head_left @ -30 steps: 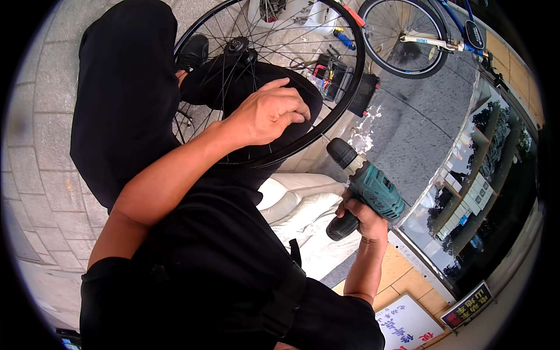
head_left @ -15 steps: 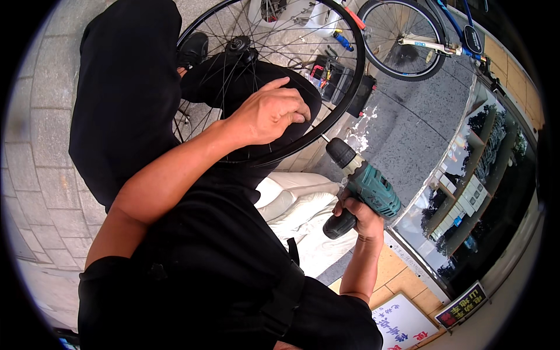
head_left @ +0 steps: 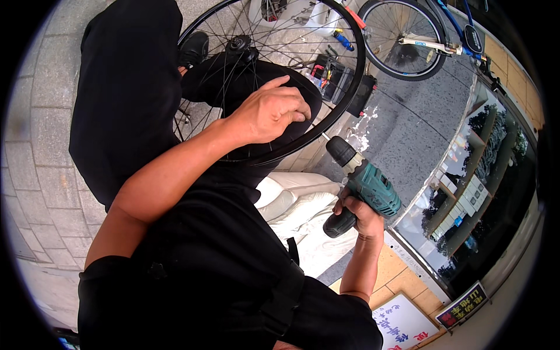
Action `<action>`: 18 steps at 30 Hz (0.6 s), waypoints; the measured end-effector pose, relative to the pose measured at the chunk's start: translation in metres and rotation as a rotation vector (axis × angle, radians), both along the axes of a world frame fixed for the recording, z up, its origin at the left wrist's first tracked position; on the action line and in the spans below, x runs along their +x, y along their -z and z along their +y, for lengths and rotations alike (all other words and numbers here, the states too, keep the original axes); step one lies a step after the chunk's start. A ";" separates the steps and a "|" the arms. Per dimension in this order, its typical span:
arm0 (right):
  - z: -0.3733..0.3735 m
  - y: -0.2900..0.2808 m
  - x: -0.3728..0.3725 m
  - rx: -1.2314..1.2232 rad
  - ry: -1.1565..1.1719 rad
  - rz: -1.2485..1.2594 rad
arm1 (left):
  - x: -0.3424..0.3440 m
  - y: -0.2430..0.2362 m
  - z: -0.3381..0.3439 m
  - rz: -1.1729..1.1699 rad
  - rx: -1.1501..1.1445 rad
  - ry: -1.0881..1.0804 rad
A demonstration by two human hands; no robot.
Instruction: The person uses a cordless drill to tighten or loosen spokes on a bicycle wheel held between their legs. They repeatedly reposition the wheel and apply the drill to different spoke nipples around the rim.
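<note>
A black spoked bicycle wheel (head_left: 355,64) lies tilted over my bent legs. My left hand (head_left: 274,111) rests over the spokes just inside the lower right rim, its fingers curled; whatever is between the fingertips is hidden. My right hand (head_left: 359,213) grips a teal and black cordless drill (head_left: 373,186). The drill's chuck points up-left, and its slim bit meets the outside of the rim opposite my left fingertips. Pale cloth (head_left: 303,221) is bunched below the wheel, beside my legs.
A tool case (head_left: 364,90), a white tub (head_left: 262,14) and a blue-handled tool (head_left: 344,41) lie beyond the wheel. A blue bicycle (head_left: 472,32) is at top right, a glass front (head_left: 466,192) at right, a whiteboard (head_left: 402,315) at lower right.
Over the last second my right hand and the drill have moved slightly up and left, bringing the bit against the rim. My left hand has stayed nearly still.
</note>
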State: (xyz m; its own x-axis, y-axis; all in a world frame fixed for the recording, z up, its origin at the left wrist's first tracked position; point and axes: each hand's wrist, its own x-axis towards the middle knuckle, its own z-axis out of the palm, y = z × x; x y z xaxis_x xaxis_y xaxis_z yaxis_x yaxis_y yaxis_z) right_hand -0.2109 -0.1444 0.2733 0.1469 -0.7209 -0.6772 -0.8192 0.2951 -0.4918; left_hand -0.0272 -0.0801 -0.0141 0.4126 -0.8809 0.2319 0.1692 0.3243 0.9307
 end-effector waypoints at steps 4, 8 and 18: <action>0.000 0.001 0.000 0.013 -0.019 -0.008 | 0.000 -0.001 0.001 -0.004 0.013 0.007; -0.001 0.003 -0.005 0.003 -0.026 0.008 | 0.000 -0.001 0.000 -0.020 0.002 -0.008; -0.001 0.009 -0.018 0.055 -0.059 -0.098 | 0.006 0.001 -0.002 -0.085 -0.048 -0.020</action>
